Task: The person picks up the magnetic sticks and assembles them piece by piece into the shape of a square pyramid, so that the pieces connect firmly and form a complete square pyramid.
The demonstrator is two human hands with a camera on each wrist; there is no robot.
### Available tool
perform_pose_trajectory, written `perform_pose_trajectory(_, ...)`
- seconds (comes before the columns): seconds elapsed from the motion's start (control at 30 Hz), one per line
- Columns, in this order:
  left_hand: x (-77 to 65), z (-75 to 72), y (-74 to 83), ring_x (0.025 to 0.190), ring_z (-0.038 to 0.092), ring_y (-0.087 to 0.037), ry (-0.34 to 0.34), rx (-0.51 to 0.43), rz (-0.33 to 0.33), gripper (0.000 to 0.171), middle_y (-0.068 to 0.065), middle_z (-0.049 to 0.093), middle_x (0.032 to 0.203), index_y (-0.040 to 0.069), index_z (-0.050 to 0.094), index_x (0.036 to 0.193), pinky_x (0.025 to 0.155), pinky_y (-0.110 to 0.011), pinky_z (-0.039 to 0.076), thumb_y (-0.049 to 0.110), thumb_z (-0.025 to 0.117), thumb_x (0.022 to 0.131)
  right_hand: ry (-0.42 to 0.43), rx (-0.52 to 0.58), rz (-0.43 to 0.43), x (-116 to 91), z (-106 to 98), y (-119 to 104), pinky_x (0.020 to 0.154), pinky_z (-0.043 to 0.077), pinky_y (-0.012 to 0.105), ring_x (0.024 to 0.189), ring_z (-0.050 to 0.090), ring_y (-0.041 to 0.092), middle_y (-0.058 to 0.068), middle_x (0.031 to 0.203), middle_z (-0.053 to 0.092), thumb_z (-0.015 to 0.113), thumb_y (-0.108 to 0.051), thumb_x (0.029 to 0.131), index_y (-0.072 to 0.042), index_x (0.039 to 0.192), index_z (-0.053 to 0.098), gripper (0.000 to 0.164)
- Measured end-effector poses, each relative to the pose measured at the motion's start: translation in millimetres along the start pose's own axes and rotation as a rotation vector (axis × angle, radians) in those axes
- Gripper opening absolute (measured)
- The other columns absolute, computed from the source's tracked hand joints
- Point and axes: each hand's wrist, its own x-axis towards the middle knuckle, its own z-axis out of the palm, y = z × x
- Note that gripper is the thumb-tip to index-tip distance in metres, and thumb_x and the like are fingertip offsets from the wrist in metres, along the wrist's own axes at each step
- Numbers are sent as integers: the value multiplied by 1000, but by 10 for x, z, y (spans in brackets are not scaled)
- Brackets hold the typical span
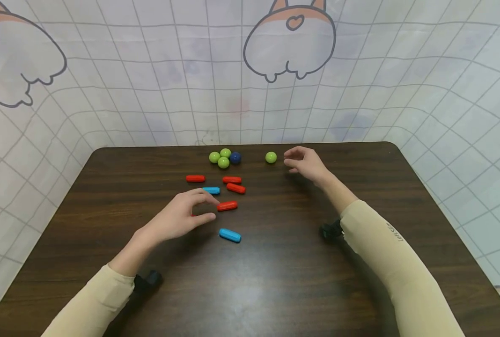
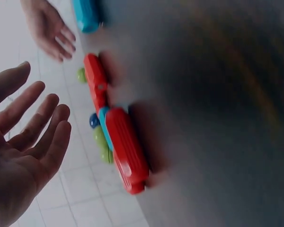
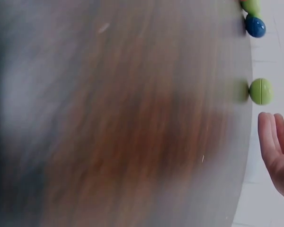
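Observation:
My left hand hovers over the left middle of the table, fingers relaxed and holding nothing. Just off its fingertips lies a red stick-like piece, and a blue one lies nearer to me. Another blue piece is partly covered by the hand, and a bit of red shows under the fingers. In the left wrist view, a ridged red piece appears large beside the left palm. My right hand, loosely bent and holding nothing, is just right of a lone green ball.
Three green balls and a dark blue ball cluster near the dark wooden table's back edge. Red pieces lie in front of them. A white grid-patterned cloth hangs behind and at both sides.

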Motion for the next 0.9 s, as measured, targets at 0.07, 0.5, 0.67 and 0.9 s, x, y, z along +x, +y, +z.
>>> perform_pose_trajectory(0.07, 8, 38, 21, 117, 60, -23, -32, -1, 22, 29, -3, 66, 121, 6, 71, 122, 96, -47, 50, 17, 77, 95, 14, 0, -4, 61, 32, 32, 98, 53, 46, 123, 56, 36, 24, 136, 55, 62, -8, 104, 11, 135, 53, 38)
perform_pose_trajectory(0.5, 30, 288, 96, 99, 62, -19, -188, 35, 79, 28, 1, 66, 113, 9, 73, 117, 85, -37, 53, 13, 81, 90, 59, -82, 42, 251, 228, 8, 98, 52, 44, 120, 55, 33, 21, 135, 55, 64, -4, 100, 5, 137, 56, 39)
perform_pose_trajectory(0.67, 43, 358, 107, 97, 61, -17, -241, 47, 94, 29, 1, 65, 113, 9, 73, 118, 85, -36, 52, 13, 82, 90, 55, -115, 46, 305, 292, 18, 92, 53, 43, 117, 56, 32, 20, 135, 55, 66, -6, 99, 2, 136, 57, 39)
perform_pose_trajectory(0.9, 77, 359, 141, 99, 60, -13, -296, 70, 70, 28, 3, 65, 113, 9, 73, 119, 88, -34, 51, 13, 80, 92, 39, -178, 58, 372, 334, 22, 92, 52, 43, 119, 55, 33, 18, 141, 53, 67, -11, 100, -5, 142, 56, 44)
